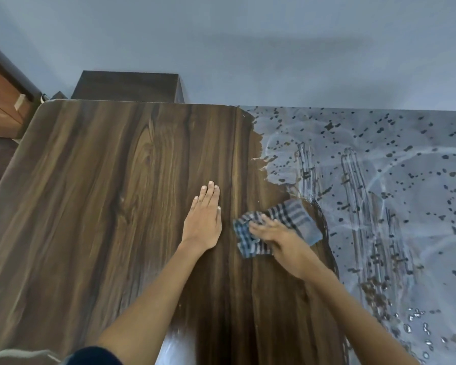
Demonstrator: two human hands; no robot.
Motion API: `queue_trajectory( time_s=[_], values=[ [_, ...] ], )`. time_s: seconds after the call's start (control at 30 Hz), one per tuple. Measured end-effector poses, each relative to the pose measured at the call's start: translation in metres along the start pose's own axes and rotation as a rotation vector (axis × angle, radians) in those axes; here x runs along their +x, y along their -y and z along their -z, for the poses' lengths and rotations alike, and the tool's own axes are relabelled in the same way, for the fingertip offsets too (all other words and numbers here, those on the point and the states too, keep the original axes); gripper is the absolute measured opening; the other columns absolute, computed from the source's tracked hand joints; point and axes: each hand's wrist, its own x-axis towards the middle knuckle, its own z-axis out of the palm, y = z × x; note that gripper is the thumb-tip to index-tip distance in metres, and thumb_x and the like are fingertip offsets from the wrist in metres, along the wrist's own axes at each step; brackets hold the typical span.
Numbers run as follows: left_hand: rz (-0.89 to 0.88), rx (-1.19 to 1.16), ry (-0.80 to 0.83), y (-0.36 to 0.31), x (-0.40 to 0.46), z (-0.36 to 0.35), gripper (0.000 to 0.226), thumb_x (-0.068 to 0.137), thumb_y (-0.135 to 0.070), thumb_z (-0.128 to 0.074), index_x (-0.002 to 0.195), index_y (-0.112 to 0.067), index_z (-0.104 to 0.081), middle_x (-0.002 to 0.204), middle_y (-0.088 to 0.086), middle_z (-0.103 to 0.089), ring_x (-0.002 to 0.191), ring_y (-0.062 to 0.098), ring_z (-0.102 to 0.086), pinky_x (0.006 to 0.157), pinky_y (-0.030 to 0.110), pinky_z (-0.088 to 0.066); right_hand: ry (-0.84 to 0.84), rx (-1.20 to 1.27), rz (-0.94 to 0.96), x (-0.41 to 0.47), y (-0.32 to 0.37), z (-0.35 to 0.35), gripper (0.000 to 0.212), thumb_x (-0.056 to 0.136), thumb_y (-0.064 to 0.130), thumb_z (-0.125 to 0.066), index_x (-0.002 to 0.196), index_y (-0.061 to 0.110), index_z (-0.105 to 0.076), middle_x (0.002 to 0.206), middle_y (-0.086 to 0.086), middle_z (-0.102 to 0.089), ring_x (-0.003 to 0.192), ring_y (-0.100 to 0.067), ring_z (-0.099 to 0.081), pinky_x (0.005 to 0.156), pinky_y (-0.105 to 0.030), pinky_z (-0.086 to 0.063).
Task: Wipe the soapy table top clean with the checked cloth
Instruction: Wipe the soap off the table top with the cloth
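The dark wood-grain table top (103,206) is bare on its left and middle. A whitish soapy film (392,180) with dark flecks and finger streaks covers its right part. A blue, white and black checked cloth (298,219) lies crumpled at the film's left border. My right hand (279,238) presses down on the cloth, blurred, its fingers gripping the fabric. My left hand (203,219) rests flat on the bare wood just left of the cloth, fingers together and extended, holding nothing.
A dark wooden cabinet (127,88) stands behind the table's far edge against the blue-grey wall. A brown door or panel (0,101) is at the far left. A small pale soap patch (174,343) sits near the front edge.
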Motion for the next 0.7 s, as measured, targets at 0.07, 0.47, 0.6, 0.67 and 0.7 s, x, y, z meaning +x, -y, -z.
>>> queue_trajectory(
  time_s=[0.07,0.47,0.6,0.67,0.7],
  values=[
    [-0.008,0.010,-0.006,0.001,0.006,0.001,0.050,0.101,-0.019,-0.021,0.148,-0.010,-0.005,0.157,0.003,0.001,0.144,0.016,0.004,0.117,0.029,-0.002,-0.071,-0.014,-0.067,0.023,-0.019,0.014,0.042,0.095,0.005,-0.043,0.134,0.020,-0.046,0.144,0.008,-0.038,0.141,-0.010,-0.017,0.118,-0.037,-0.014],
    [0.023,-0.003,-0.023,-0.008,0.049,0.003,0.051,0.101,-0.020,-0.021,0.148,-0.010,-0.004,0.157,0.003,0.002,0.144,0.015,0.006,0.117,0.029,-0.001,-0.082,-0.150,-0.022,0.089,0.001,0.013,0.050,0.095,-0.001,-0.040,0.142,0.015,-0.034,0.150,0.006,-0.026,0.143,-0.014,-0.008,0.112,-0.022,0.003],
    [0.014,0.015,-0.049,-0.006,0.067,0.002,0.050,0.101,-0.021,-0.020,0.148,-0.011,-0.004,0.157,0.002,0.002,0.144,0.014,0.005,0.117,0.028,0.000,-0.068,-0.094,-0.002,0.060,-0.027,0.033,0.046,0.096,0.004,-0.041,0.139,0.020,-0.039,0.143,0.017,-0.030,0.139,-0.002,-0.010,0.116,-0.019,-0.003],
    [0.016,0.028,-0.067,-0.006,0.073,0.001,0.050,0.101,-0.021,-0.019,0.148,-0.011,-0.004,0.157,0.002,0.002,0.144,0.014,0.005,0.117,0.028,0.000,-0.158,-0.106,-0.094,0.081,-0.041,0.050,0.045,0.096,0.002,-0.041,0.138,0.019,-0.041,0.145,0.014,-0.032,0.139,-0.005,-0.011,0.114,-0.019,-0.005],
    [0.018,0.036,-0.079,-0.008,0.076,0.000,0.050,0.101,-0.021,-0.019,0.148,-0.011,-0.003,0.157,0.002,0.002,0.144,0.014,0.005,0.117,0.028,0.000,-0.194,-0.106,-0.144,0.099,-0.047,0.059,0.046,0.095,-0.001,-0.040,0.138,0.016,-0.041,0.146,0.009,-0.033,0.139,-0.007,-0.010,0.116,-0.024,-0.008]
  ],
)
